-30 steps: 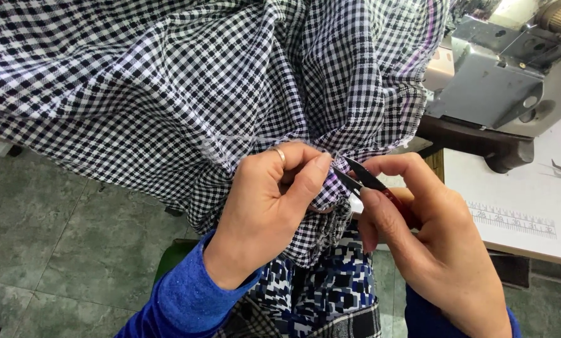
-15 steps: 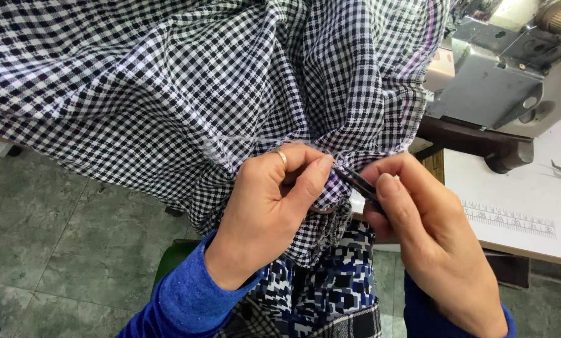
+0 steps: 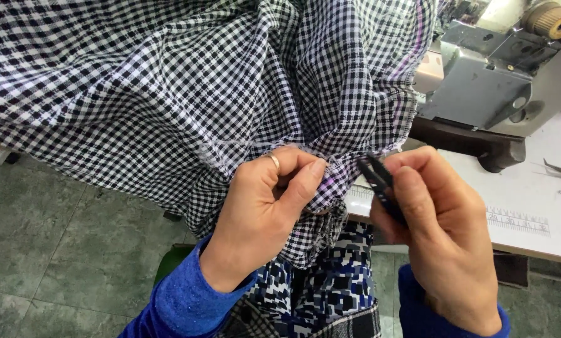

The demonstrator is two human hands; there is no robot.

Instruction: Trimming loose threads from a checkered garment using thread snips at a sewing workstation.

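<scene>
The left hand pinches a bunched fold of black-and-white checked fabric above the lap. The right hand is closed around small black thread snips, tips just beside that fold. Trimming seems underway; no loose thread is visible, so what remains is unclear.
</scene>
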